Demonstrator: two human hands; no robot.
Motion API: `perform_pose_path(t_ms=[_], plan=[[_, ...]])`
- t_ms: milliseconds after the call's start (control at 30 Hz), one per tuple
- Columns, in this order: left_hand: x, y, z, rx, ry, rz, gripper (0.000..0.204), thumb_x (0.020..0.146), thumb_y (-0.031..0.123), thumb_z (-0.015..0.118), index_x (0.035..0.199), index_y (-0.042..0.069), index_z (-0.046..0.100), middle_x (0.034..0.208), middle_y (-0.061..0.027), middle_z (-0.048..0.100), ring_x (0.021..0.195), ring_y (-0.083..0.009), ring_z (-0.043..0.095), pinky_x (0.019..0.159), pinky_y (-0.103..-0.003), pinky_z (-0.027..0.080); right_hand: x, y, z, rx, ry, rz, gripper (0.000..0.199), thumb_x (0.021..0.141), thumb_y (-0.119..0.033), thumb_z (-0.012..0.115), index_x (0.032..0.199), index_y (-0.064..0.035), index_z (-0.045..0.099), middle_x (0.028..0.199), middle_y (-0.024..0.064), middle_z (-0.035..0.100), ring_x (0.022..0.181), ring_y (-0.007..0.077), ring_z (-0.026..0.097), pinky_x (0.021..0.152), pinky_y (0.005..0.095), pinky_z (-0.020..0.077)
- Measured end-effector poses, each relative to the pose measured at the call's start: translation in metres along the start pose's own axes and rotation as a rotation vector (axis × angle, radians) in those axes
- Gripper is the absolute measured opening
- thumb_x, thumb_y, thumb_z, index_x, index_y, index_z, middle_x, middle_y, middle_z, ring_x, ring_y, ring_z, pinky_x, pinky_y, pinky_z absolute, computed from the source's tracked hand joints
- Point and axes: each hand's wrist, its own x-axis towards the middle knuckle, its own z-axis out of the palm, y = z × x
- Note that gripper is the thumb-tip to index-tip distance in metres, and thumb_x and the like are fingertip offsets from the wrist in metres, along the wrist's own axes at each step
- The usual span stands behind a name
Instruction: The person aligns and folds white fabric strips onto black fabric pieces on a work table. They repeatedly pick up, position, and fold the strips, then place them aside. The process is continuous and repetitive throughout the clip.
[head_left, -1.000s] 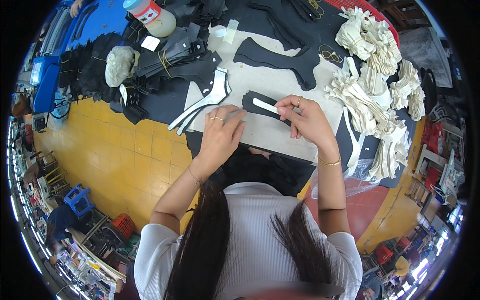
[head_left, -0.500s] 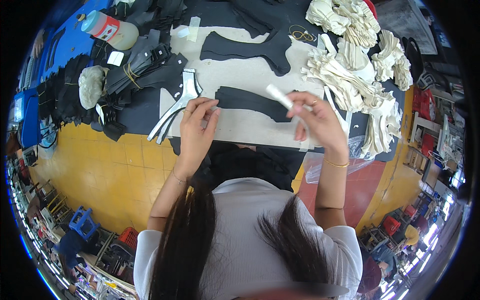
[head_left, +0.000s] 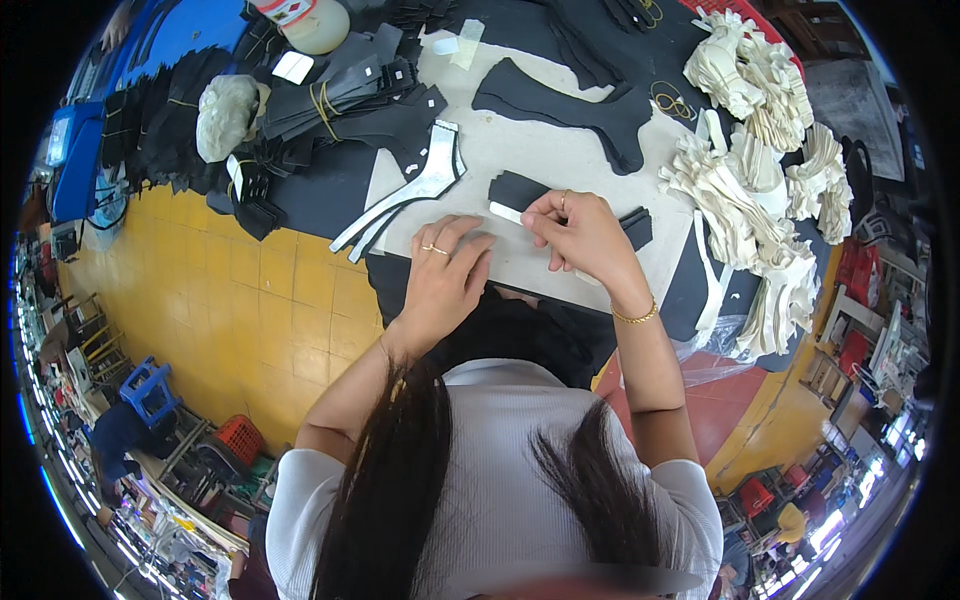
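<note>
I note one pale glue bottle with a red label (head_left: 305, 17) at the table's far left edge, beside two small white tags (head_left: 293, 66). My right hand (head_left: 580, 235) pinches a white strip (head_left: 506, 212) against the black cut piece (head_left: 520, 188) lying on the grey board (head_left: 560, 160). My left hand (head_left: 445, 280) rests flat, fingers spread, on the board's near edge. One cream stack of cut pieces (head_left: 750, 190) sits right.

Garment or footwear workshop, worktable (head_left: 560, 160) covered with cut black fabric pieces (head_left: 560, 100), bundled black parts held by rubber bands (head_left: 330, 95), stacks of cream cut pieces (head_left: 740, 190), yellow tiled floor (head_left: 250, 300), more cluttered benches seen at the lower left.
</note>
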Motion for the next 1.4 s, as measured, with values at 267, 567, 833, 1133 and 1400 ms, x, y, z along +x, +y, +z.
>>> perform_pose_path(t_ms=[267,567,833,1133,1400], plan=[[0.000,0.001,0.001,0.027,-0.019,0.021,0.028,0.082,0.008,0.072,0.109,0.009,0.066,0.129,-0.0081,0.056,0.118,-0.0291,0.053,0.098,-0.046,0.039,0.006,0.000,-0.001,-0.040,0.001,0.015,0.022,0.093,-0.019,0.065,0.092,0.0022,0.072,0.068,0.0057,0.067,0.050,0.0132,0.065,0.044,0.0249,0.0491],[0.001,0.005,0.001,0.146,-0.119,0.059,0.034,0.084,0.014,0.071,0.116,0.013,0.061,0.148,-0.0053,0.049,0.128,-0.0274,0.048,0.103,-0.046,0.032,0.010,-0.001,-0.002,-0.049,-0.009,0.022,0.023,0.093,-0.020,0.067,0.092,0.0024,0.071,0.066,0.0041,0.064,0.047,0.0108,0.062,0.041,0.0240,0.0458],[0.005,0.016,0.003,0.236,-0.173,-0.002,0.040,0.086,0.016,0.071,0.122,0.011,0.056,0.149,-0.0046,0.048,0.129,-0.0269,0.047,0.102,-0.049,0.030,-0.006,0.001,-0.010,0.010,-0.001,0.004,0.022,0.092,-0.019,0.071,0.093,0.0030,0.072,0.065,0.0039,0.064,0.049,0.0109,0.063,0.044,0.0227,0.0451],[0.010,0.026,0.006,0.329,-0.174,-0.025,0.058,0.086,0.018,0.072,0.138,0.008,0.050,0.140,-0.0066,0.055,0.126,-0.0279,0.047,0.101,-0.050,0.029,-0.043,0.020,-0.040,-0.346,0.196,-0.147,0.016,0.087,-0.016,0.076,0.089,-0.0011,0.073,0.069,0.0054,0.069,0.065,0.0126,0.068,0.059,0.0271,0.0471],[0.012,0.029,0.013,0.429,-0.202,-0.024,0.060,0.090,0.026,0.069,0.145,0.011,0.050,0.139,-0.0067,0.054,0.125,-0.0280,0.044,0.100,-0.050,0.028,-0.041,0.037,-0.038,-0.480,0.377,-0.199,0.014,0.084,-0.024,0.074,0.078,-0.0121,0.072,0.070,0.0024,0.071,0.073,0.0192,0.069,0.087,0.0412,0.0342]])
